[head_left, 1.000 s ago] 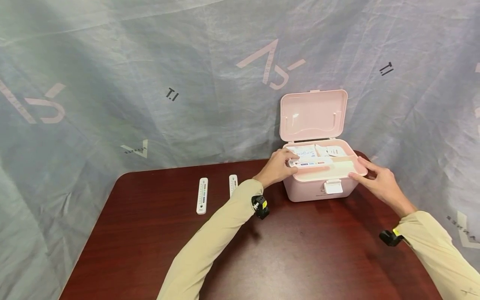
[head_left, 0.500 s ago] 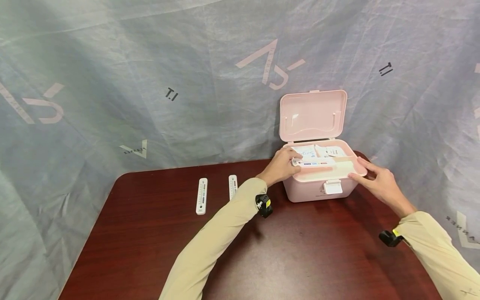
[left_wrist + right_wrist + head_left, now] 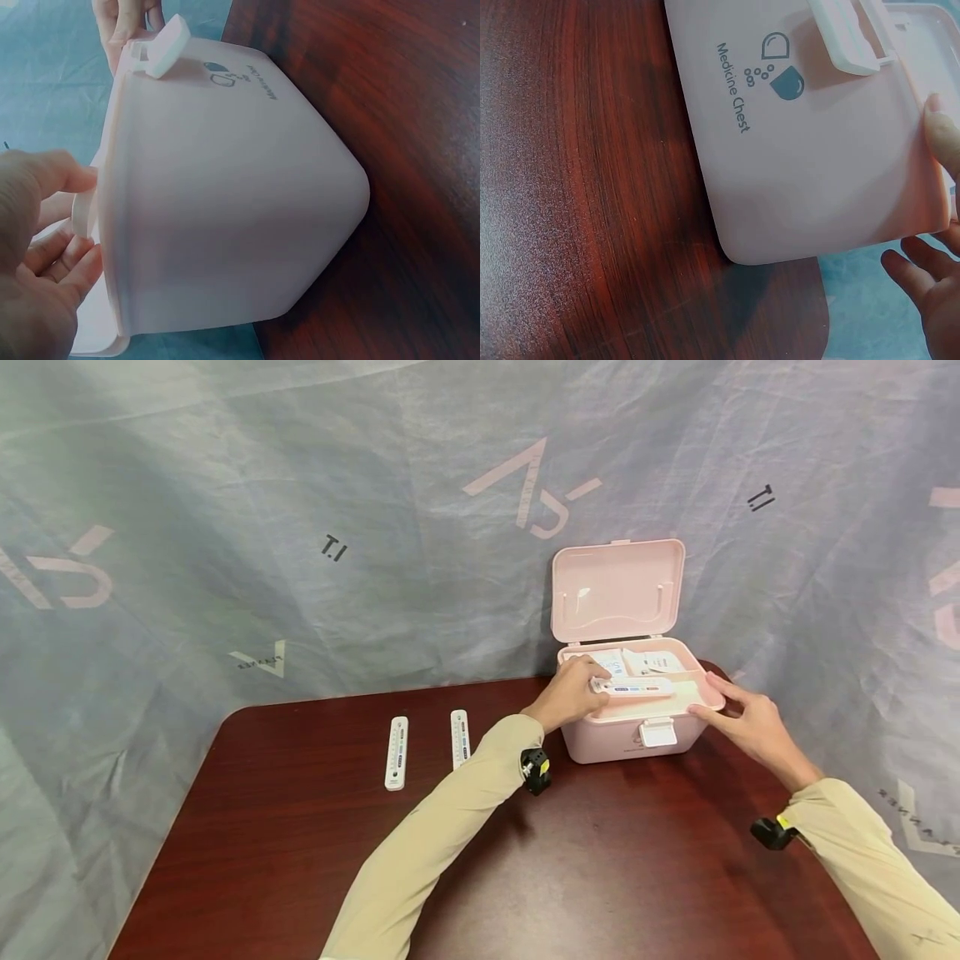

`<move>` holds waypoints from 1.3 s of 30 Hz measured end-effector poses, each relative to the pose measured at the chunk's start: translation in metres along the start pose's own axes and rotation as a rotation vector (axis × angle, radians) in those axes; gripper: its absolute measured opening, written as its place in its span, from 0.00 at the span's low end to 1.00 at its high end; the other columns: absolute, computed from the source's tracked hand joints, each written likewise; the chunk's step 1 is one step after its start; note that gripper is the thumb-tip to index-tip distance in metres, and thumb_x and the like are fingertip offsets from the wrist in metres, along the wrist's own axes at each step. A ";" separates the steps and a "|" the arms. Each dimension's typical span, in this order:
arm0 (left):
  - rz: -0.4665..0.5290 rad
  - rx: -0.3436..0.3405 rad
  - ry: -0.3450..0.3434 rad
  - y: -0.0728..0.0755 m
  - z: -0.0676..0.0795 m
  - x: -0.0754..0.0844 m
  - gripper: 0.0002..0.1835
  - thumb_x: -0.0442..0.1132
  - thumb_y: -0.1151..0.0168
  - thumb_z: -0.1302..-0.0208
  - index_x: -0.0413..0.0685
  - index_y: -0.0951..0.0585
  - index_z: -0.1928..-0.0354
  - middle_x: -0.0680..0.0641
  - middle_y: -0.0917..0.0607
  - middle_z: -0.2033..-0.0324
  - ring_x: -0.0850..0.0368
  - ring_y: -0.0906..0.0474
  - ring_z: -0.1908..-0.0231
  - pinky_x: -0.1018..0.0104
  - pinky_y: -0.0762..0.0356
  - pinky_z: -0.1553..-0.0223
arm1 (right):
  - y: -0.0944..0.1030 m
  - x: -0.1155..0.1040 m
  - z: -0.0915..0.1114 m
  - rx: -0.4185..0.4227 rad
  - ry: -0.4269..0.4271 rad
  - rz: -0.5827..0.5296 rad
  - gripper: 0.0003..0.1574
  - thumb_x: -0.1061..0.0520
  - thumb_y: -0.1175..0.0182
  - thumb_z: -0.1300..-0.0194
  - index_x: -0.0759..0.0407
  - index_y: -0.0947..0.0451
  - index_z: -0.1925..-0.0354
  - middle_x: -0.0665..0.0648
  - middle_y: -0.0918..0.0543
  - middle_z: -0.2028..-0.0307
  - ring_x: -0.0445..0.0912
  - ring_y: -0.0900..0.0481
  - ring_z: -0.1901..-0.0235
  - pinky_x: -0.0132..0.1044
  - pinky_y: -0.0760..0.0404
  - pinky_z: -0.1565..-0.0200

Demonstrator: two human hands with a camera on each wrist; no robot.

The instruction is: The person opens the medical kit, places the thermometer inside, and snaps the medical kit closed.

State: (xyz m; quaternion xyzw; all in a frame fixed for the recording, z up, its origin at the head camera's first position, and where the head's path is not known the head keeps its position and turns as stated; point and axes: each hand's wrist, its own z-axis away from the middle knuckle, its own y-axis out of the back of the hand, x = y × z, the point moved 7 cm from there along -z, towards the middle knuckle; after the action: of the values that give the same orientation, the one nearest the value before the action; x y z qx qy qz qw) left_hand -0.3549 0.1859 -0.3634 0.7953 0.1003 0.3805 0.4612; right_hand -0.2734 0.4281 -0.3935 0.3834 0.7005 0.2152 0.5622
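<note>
One white thermometer (image 3: pixel 637 687) sits pinched at its left end by the left hand (image 3: pixel 570 696), right of frame centre, at the mouth of the open pink chest (image 3: pixel 611 741); whether it touches inside is unclear. The right hand (image 3: pixel 757 728) grips the chest's right corner, thumb in front. The left sleeve (image 3: pixel 431 831), slanting from bottom centre, hides a second thermometer's (image 3: pixel 459 735) lower tip.
</note>
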 end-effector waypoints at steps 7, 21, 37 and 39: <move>-0.028 0.009 0.040 -0.001 -0.001 0.000 0.19 0.37 0.34 0.46 0.43 0.17 0.51 0.49 0.20 0.54 0.57 0.28 0.49 0.74 0.34 0.46 | 0.000 -0.002 -0.002 0.015 0.025 -0.014 0.46 0.45 0.31 0.46 0.54 0.36 0.33 0.64 0.31 0.38 0.30 0.27 0.55 0.13 0.33 0.66; -0.056 0.051 0.091 -0.007 -0.001 0.001 0.14 0.36 0.34 0.47 0.42 0.15 0.57 0.50 0.19 0.60 0.60 0.26 0.56 0.76 0.30 0.55 | 0.000 0.000 -0.001 0.019 0.029 -0.023 0.46 0.46 0.31 0.45 0.57 0.36 0.33 0.63 0.31 0.38 0.24 0.30 0.57 0.12 0.33 0.65; -0.093 0.167 0.122 -0.011 0.005 0.010 0.06 0.37 0.32 0.49 0.46 0.13 0.68 0.52 0.21 0.68 0.61 0.25 0.63 0.76 0.29 0.66 | -0.001 -0.001 0.001 0.023 0.040 -0.061 0.44 0.48 0.31 0.44 0.58 0.35 0.34 0.64 0.31 0.38 0.22 0.30 0.58 0.13 0.32 0.65; -0.098 0.175 0.121 -0.010 0.006 0.011 0.03 0.37 0.32 0.49 0.47 0.13 0.72 0.53 0.22 0.70 0.62 0.26 0.65 0.77 0.31 0.68 | -0.002 -0.001 0.000 0.023 0.041 -0.070 0.44 0.49 0.31 0.44 0.58 0.35 0.34 0.63 0.31 0.38 0.22 0.30 0.58 0.13 0.32 0.65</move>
State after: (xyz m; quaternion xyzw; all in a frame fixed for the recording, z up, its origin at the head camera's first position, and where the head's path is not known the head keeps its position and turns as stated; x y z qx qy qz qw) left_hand -0.3413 0.1936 -0.3679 0.8024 0.1993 0.3945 0.4010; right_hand -0.2734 0.4261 -0.3939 0.3604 0.7274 0.1950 0.5503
